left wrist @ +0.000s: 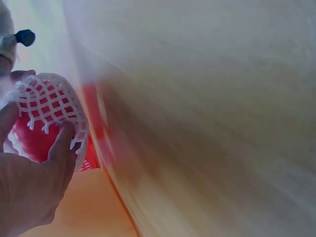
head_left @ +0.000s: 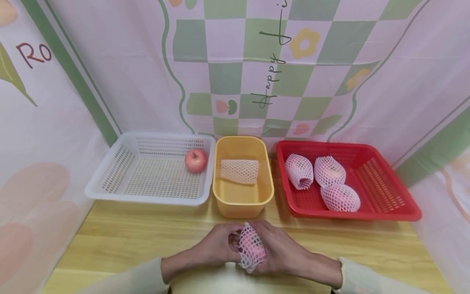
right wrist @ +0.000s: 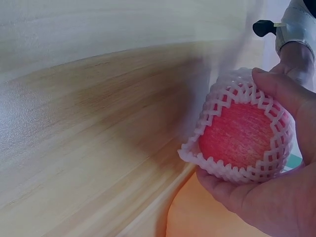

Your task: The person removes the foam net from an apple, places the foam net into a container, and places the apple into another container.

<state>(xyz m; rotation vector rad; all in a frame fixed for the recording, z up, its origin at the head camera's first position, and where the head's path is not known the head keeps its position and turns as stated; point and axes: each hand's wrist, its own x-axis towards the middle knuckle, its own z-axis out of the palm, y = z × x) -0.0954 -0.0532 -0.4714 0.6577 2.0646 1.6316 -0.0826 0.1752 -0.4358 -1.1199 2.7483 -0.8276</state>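
Note:
In front of the yellow bin, both hands hold a red apple (right wrist: pixel 237 133) wrapped in a white foam net sleeve (head_left: pixel 251 245). My right hand (head_left: pixel 284 251) curls round the netted apple, its thumb lying along the top edge of the sleeve in the right wrist view. From the other side my left hand (head_left: pixel 216 245) grips the sleeve, with fingertips on the mesh near its open end. Red skin shows through that opening in both wrist views. The apple's far side is hidden by the fingers.
A white basket (head_left: pixel 147 200) at the left holds one bare apple (head_left: pixel 196 160). In the middle, a yellow bin (head_left: pixel 242 198) contains flat foam netting (head_left: pixel 240 171). The red basket (head_left: pixel 382 183) at the right holds several netted apples (head_left: pixel 330 171). A patterned cloth (head_left: pixel 147 81) hangs behind.

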